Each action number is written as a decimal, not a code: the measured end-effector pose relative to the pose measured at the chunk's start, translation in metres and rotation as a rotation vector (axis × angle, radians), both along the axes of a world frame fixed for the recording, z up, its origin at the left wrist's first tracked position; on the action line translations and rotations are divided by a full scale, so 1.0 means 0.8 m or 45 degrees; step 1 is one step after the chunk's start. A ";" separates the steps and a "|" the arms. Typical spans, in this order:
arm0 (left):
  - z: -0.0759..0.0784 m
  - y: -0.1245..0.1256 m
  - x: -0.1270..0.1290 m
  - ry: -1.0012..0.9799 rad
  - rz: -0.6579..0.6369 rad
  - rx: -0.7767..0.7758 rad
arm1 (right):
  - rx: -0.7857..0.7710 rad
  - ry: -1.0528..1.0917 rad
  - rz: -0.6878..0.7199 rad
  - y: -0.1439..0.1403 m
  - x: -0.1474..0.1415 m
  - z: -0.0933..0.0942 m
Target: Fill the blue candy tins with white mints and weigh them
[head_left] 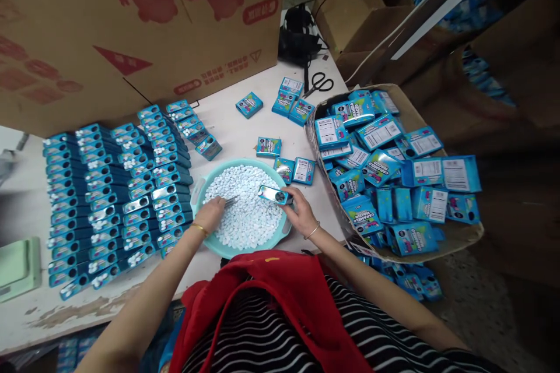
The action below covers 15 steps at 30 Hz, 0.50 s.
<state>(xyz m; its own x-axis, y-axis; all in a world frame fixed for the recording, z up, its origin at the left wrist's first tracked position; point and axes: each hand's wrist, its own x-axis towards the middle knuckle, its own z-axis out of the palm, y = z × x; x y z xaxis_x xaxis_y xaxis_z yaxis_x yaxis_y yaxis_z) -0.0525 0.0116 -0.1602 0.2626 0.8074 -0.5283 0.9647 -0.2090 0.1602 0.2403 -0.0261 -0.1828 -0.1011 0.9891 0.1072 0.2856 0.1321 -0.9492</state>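
A tub (212,240) is sitting on the table (231,134) in the middle of the picture, and sweets (245,227) are lying in it. Over its right side, the right hand (301,213) is holding a box (272,194). Rows of boxes (135,204) are standing left of the tub. Behind them, a carton (87,17) is filling the upper left. Heaped boxes (380,169) are lying in a bin (409,108) on the right.
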 end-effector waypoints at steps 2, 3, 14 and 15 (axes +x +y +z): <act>-0.023 0.004 0.017 -0.084 -0.013 -0.008 | -0.052 0.022 -0.048 0.000 0.004 -0.001; -0.032 0.006 0.025 -0.131 -0.020 -0.012 | -0.077 0.046 -0.078 0.000 0.005 -0.002; -0.046 -0.006 0.049 -0.560 0.050 -0.038 | -0.148 0.185 -0.192 -0.001 0.008 -0.004; -0.036 -0.010 0.045 -0.586 0.054 -0.039 | -0.119 0.151 -0.189 -0.001 0.010 0.000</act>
